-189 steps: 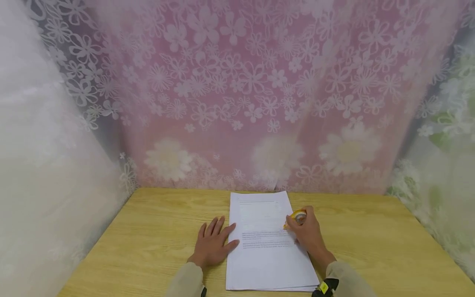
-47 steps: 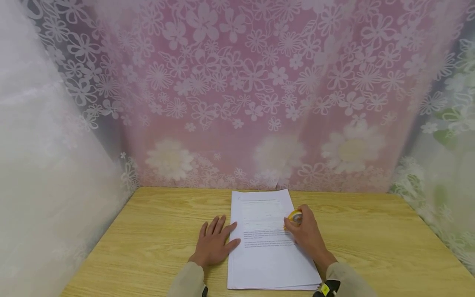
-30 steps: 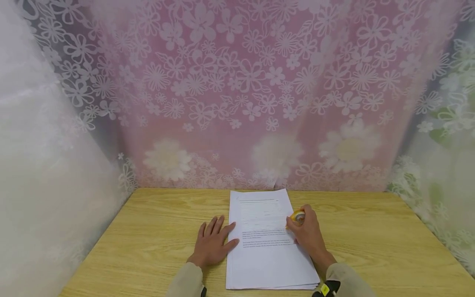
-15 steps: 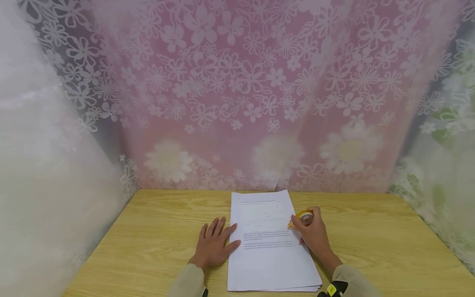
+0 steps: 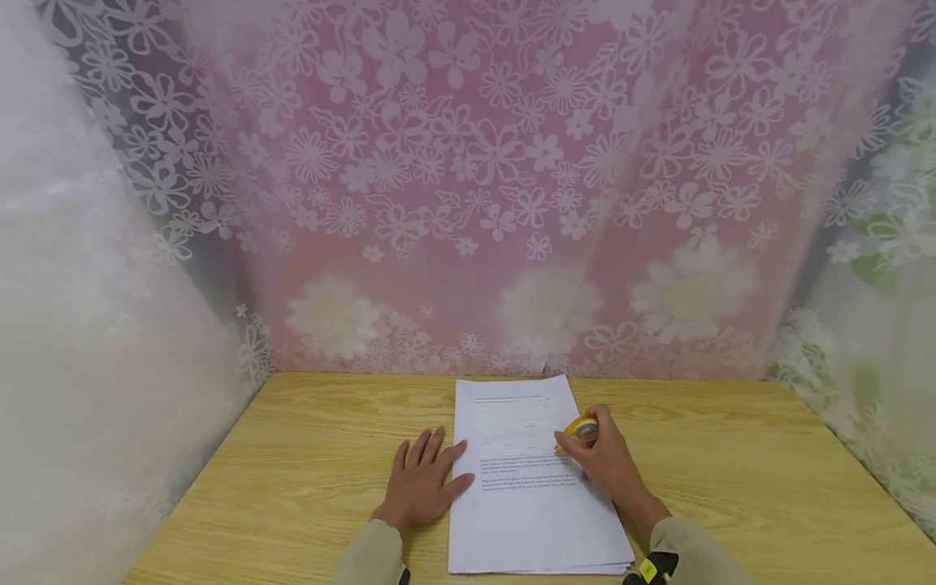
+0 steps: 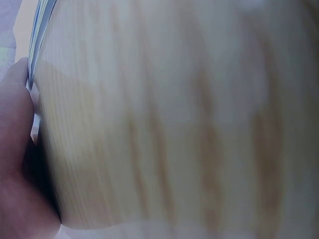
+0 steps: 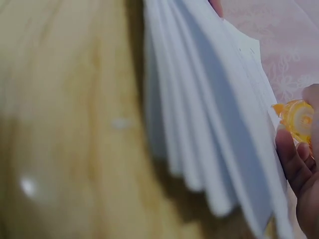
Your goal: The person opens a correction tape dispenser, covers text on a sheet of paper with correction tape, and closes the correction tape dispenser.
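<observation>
A stack of printed paper sheets (image 5: 534,532) lies on the table, its top page carrying lines of text. My right hand (image 5: 610,467) pinches a yellow-orange correction tape (image 5: 587,430) between thumb and fingers over the page's right part, its tip at the text lines. In the right wrist view the correction tape (image 7: 300,119) is partly covered by the hand; whether its tip touches the paper is too small to tell. My left hand (image 5: 420,485) lies flat with spread fingers, its thumb and index fingertip resting on the stack's left edge.
The stack rests on a light wood-grain table (image 5: 292,487). Behind it hangs a pink floral curtain (image 5: 439,203), with pale sheets on both sides. The lower sheets' edges (image 7: 199,164) fan out slightly on the stack's right side.
Within the last half second my right hand has slid left over the page with the correction tape, after shifting right just before. My left hand and the paper stack stay in place.
</observation>
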Demonstrator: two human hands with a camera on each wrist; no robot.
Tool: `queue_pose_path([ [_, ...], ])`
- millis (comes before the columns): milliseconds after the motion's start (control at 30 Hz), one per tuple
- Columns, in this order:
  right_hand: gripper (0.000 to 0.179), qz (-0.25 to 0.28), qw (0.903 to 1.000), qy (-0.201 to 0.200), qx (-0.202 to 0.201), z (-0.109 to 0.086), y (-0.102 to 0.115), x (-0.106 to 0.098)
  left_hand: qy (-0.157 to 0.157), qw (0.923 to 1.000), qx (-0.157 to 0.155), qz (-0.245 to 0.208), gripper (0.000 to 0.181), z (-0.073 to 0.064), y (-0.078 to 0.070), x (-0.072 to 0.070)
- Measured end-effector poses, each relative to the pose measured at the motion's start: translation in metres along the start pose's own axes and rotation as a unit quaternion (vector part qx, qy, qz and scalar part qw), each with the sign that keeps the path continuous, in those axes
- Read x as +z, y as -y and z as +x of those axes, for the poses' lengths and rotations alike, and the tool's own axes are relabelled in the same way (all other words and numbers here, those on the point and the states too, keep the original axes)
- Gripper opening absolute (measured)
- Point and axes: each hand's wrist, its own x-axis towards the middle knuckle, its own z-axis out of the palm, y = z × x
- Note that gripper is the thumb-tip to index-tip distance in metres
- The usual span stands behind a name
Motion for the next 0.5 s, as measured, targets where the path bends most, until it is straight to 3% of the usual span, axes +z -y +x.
queue_pose_path([
  [267,0.066,0.004,1.0000,-0.004,-0.005,-0.0003,-0.0021,0.0009,0.017,0.9997,-0.010,0.017,0.059,-0.0008,-0.0031,-0.0044],
  [500,0.068,-0.007,1.0000,-0.003,-0.003,0.0001,-0.0017,0.0025,0.008,0.9999,-0.003,0.009,0.059,0.0004,-0.0006,-0.0023],
])
